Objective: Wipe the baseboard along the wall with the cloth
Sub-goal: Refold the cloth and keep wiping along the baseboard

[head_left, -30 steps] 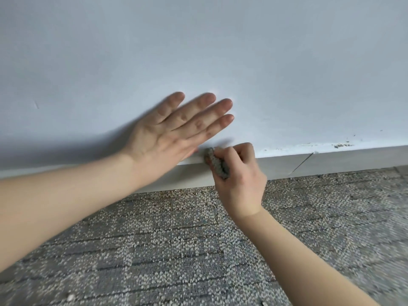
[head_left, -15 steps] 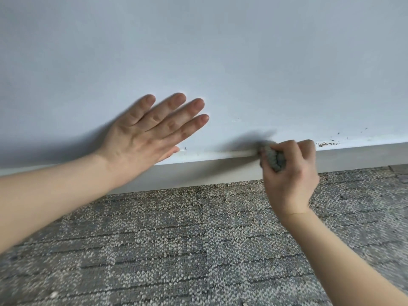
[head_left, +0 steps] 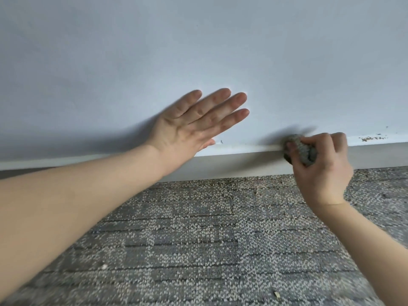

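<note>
A white baseboard [head_left: 238,162] runs along the foot of a pale wall [head_left: 198,51], left to right across the view. My right hand [head_left: 322,171] grips a bunched grey cloth [head_left: 298,149] and holds it against the top edge of the baseboard at the right. My left hand [head_left: 194,127] lies flat on the wall with fingers straight, left of the cloth, its palm just above the baseboard. Dark specks of dirt [head_left: 373,138] sit on the wall just above the baseboard, right of the cloth.
Grey patterned carpet [head_left: 209,239] covers the floor below the baseboard, with a few small crumbs [head_left: 276,294] on it. The wall fills the upper half of the view.
My right hand has slid the cloth to the right along the baseboard's top edge, away from my left hand. My left hand stays flat on the wall.
</note>
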